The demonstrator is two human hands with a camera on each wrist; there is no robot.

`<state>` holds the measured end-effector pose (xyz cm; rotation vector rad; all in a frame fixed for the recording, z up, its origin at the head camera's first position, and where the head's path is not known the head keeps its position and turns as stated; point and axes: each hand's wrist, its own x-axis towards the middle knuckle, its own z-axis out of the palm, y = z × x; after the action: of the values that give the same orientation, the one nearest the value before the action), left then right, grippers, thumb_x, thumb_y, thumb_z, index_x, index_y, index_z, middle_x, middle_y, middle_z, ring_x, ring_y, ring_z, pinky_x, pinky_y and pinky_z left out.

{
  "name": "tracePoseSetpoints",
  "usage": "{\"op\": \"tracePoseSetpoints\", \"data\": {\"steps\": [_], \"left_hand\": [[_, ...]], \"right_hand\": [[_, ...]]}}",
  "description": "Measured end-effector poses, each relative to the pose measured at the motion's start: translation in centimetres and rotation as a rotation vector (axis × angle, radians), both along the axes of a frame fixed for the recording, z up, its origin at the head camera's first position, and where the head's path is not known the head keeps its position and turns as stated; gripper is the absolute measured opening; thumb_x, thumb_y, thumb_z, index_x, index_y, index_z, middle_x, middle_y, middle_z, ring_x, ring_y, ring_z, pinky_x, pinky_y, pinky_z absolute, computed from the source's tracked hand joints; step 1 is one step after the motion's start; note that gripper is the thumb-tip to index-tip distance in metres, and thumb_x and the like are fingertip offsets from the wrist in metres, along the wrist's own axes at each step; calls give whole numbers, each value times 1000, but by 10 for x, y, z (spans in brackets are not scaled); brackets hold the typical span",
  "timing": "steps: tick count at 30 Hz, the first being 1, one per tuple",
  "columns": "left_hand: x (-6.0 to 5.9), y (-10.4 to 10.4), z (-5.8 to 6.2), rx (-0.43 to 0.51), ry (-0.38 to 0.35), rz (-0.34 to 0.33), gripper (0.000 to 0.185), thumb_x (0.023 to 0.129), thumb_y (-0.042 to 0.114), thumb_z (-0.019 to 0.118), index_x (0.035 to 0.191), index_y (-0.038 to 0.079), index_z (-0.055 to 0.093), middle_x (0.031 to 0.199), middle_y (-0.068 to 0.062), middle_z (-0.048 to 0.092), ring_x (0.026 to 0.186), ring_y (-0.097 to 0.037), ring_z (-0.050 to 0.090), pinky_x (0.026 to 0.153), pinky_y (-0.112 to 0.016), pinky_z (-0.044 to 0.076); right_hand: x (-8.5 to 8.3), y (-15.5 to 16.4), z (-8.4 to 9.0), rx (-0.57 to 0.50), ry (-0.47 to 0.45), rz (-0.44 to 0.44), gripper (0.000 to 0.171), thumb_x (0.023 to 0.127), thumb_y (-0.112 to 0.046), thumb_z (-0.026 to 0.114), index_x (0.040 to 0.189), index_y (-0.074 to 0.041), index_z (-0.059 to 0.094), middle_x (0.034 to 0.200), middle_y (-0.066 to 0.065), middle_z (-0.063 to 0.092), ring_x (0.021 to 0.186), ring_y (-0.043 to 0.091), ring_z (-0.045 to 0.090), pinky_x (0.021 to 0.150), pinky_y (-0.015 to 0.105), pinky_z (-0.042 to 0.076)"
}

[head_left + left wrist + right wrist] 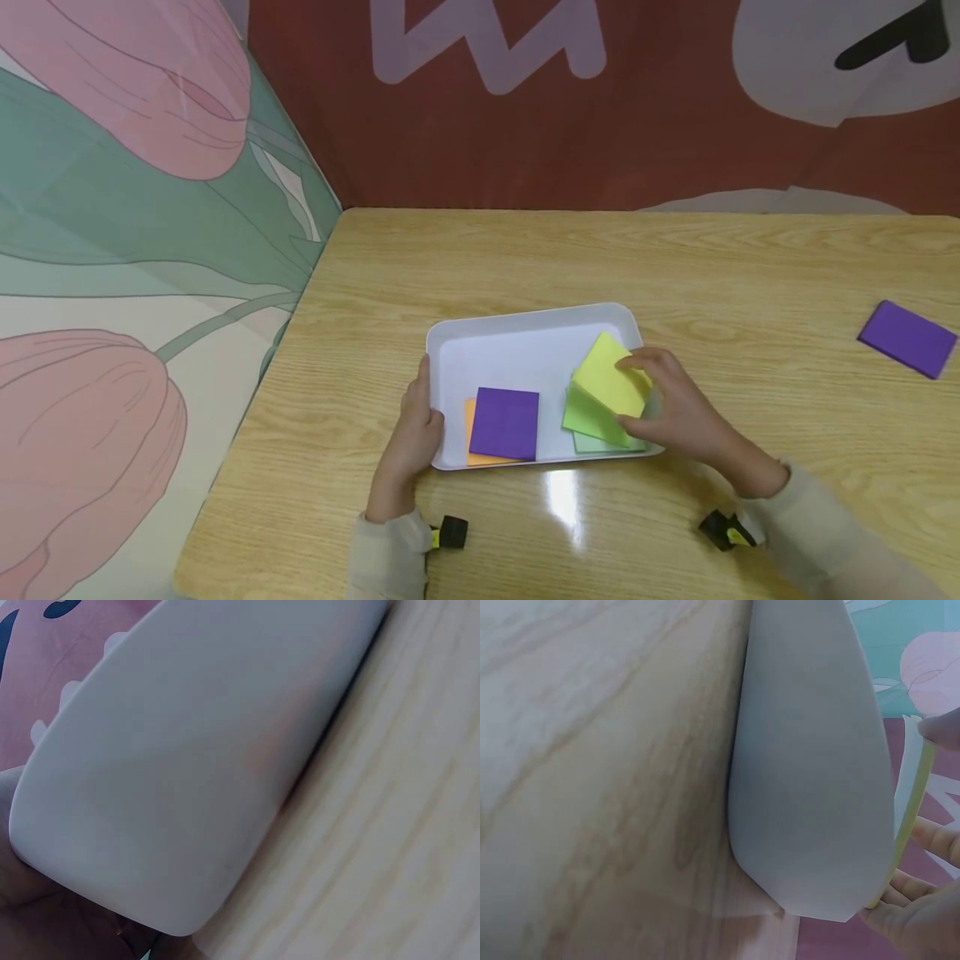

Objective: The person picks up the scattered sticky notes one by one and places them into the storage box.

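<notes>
Right hand (678, 408) grip pinching yellow pad (611, 375) above tray (517, 342), left hand (416, 425) clasping tray's edge

Glossy wood table (750, 267), smooth plastic tray (517, 333)

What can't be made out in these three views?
- Orange pad, head view: mostly covered by the purple pad.
- Tray contents, both wrist views: the tray's outer wall blocks them.
- Right hand fingers, head view: hidden behind the yellow pad.

A staged recording booth: a wood-grain desk (675, 267) stands boxed in by printed backdrop panels, tulips (135, 208) left, maroon shapes (600, 108) behind.
</notes>
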<state>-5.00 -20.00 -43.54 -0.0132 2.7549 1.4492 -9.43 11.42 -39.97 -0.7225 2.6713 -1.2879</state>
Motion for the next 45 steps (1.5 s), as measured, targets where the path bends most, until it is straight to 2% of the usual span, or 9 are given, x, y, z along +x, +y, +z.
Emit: {"op": "tracePoseSetpoints", "data": {"steps": [6, 13, 18, 29, 45], "left_hand": [[0, -1, -1, -2, 2, -4, 69, 75, -11, 32, 137, -2, 1, 131, -29, 19, 119, -35, 17, 99, -46, 14], [0, 0, -1, -1, -2, -7, 69, 75, -11, 31, 137, -2, 0, 133, -28, 16, 121, -34, 15, 100, -45, 13], [-1, 0, -1, -3, 5, -9, 69, 76, -12, 31, 137, -2, 0, 133, -28, 16, 121, -34, 15, 100, -45, 13], [-1, -1, -1, 10, 12, -14, 69, 75, -12, 30, 136, -4, 0, 132, -29, 17, 121, -34, 15, 99, -46, 13], [-1, 0, -1, 13, -6, -9, 70, 75, -12, 30, 137, -2, -1, 133, -28, 15, 120, -34, 15, 99, -46, 13]], "right_hand": [[2, -2, -1, 30, -60, 4, 55, 63, -10, 73, 111, -1, 48, 119, 20, 31, 111, 39, 30, 85, 57, 28], [3, -3, -5, 37, 12, 27, 56, 60, -7, 73, 109, -1, 48, 116, 20, 33, 108, 37, 33, 83, 55, 30], [4, -4, -6, 33, 27, 51, 55, 60, -6, 73, 109, -1, 48, 116, 19, 34, 107, 37, 33, 82, 56, 31], [2, -6, -12, 159, 81, 99, 57, 57, -11, 74, 107, 1, 49, 115, 20, 35, 106, 34, 33, 82, 49, 35], [2, -6, -12, 245, 169, 166, 56, 55, -14, 75, 105, -1, 52, 114, 21, 38, 104, 34, 37, 80, 45, 39]]}}
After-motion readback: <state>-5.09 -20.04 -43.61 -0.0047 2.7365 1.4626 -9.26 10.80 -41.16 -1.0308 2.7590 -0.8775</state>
